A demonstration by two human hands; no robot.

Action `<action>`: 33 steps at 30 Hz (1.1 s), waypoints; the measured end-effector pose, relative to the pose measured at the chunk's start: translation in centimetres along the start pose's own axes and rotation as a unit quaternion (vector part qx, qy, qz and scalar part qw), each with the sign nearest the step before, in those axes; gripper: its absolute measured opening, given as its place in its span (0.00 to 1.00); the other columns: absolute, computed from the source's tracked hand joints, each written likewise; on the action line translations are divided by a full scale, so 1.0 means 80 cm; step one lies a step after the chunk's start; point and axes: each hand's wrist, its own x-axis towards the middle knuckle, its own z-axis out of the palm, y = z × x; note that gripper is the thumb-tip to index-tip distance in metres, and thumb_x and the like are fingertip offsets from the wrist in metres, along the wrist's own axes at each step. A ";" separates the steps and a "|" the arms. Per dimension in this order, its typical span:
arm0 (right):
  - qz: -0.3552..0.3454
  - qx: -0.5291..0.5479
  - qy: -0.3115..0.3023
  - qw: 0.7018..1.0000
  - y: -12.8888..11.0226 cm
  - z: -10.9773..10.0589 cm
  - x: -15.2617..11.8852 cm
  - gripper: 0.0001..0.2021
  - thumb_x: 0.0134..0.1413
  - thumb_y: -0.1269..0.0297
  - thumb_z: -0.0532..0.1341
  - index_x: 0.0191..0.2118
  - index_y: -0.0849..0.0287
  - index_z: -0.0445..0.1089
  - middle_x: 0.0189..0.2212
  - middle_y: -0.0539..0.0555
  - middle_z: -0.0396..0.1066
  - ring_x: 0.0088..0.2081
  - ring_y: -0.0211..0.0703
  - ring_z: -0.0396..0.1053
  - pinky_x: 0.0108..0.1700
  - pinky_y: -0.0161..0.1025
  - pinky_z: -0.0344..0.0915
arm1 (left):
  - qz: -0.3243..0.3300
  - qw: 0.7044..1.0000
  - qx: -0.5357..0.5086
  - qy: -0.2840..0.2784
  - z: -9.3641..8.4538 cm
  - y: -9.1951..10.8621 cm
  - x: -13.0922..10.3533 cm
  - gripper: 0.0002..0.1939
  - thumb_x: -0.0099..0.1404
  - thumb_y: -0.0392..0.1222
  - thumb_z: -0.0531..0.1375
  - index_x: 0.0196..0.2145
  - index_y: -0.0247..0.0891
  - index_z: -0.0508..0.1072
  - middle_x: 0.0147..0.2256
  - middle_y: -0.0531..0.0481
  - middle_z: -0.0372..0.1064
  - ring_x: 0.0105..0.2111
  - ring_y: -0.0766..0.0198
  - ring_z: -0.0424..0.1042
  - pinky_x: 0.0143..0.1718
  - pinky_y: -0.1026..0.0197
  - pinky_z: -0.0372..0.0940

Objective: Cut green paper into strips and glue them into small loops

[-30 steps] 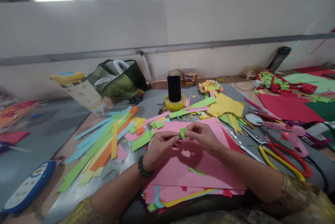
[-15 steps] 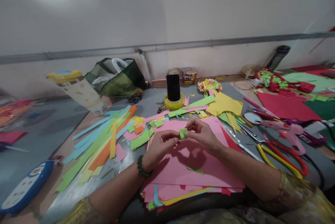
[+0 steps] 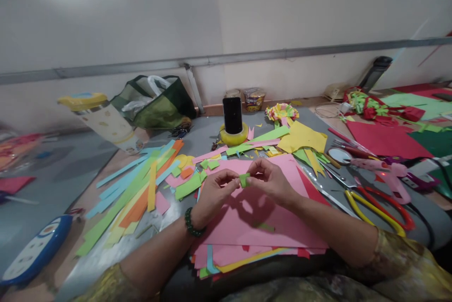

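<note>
A small green paper piece [image 3: 244, 180] is pinched between the fingertips of both hands, above a stack of pink paper [image 3: 240, 226]. My left hand [image 3: 216, 195] grips its left side, and a dark green bead bracelet [image 3: 194, 222] circles that wrist. On the right side, my right hand [image 3: 271, 181] closes thumb and fingers on the same piece. Below the hands, a thin green strip [image 3: 264, 226] lies on the pink sheet. Short green pieces [image 3: 189, 186] rest just left of the stack.
Colored paper strips [image 3: 120, 203] fan out at left. A phone [image 3: 232, 116] stands in a yellow tape roll [image 3: 234, 135]. To the right lie scissors [image 3: 374, 208], a pink glue gun [image 3: 388, 175] and red paper [image 3: 384, 139]. A tumbler [image 3: 109, 123] and a green bag [image 3: 158, 102] stand back left.
The green piece has tilted slightly between the fingertips, and both hands have shifted a little. The whole view has moved slightly.
</note>
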 end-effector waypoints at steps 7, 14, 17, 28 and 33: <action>-0.002 -0.003 0.011 1.000 0.001 0.004 -0.001 0.11 0.43 0.60 0.68 0.28 0.56 0.64 0.25 0.46 0.65 0.27 0.36 0.65 0.32 0.37 0.66 | 0.006 1.000 0.022 -0.017 0.000 -0.002 -0.002 0.11 0.51 0.48 0.67 0.23 0.37 0.76 0.24 0.50 0.71 0.27 0.63 0.67 0.30 0.63 0.62; -0.004 -0.005 0.008 1.000 0.000 0.001 -0.001 0.11 0.46 0.60 0.67 0.28 0.56 0.64 0.24 0.46 0.66 0.27 0.37 0.66 0.33 0.38 0.67 | -0.005 0.999 -0.001 -0.033 0.002 0.001 -0.005 0.11 0.50 0.46 0.68 0.26 0.36 0.75 0.26 0.50 0.71 0.28 0.64 0.67 0.29 0.64 0.63; -0.004 0.004 0.007 1.000 -0.001 0.001 -0.002 0.11 0.46 0.59 0.67 0.28 0.56 0.64 0.24 0.47 0.67 0.27 0.37 0.66 0.33 0.38 0.66 | -0.010 0.999 -0.001 -0.036 0.002 0.000 -0.004 0.12 0.51 0.48 0.68 0.26 0.36 0.75 0.26 0.50 0.70 0.27 0.65 0.67 0.27 0.65 0.63; 0.004 0.021 0.041 0.999 0.008 -0.006 0.003 0.14 0.46 0.57 0.67 0.32 0.56 0.62 0.25 0.46 0.67 0.28 0.38 0.67 0.32 0.39 0.65 | 0.030 0.997 -0.009 0.069 -0.011 -0.001 0.005 0.14 0.49 0.50 0.68 0.30 0.38 0.75 0.27 0.53 0.71 0.26 0.68 0.69 0.26 0.66 0.66; -0.006 0.010 0.046 0.999 0.007 -0.004 0.002 0.12 0.47 0.60 0.66 0.33 0.56 0.62 0.25 0.46 0.67 0.28 0.37 0.68 0.33 0.39 0.66 | 0.003 0.999 -0.006 0.048 -0.008 -0.003 0.004 0.16 0.48 0.50 0.68 0.31 0.38 0.75 0.27 0.52 0.70 0.26 0.67 0.69 0.23 0.67 0.66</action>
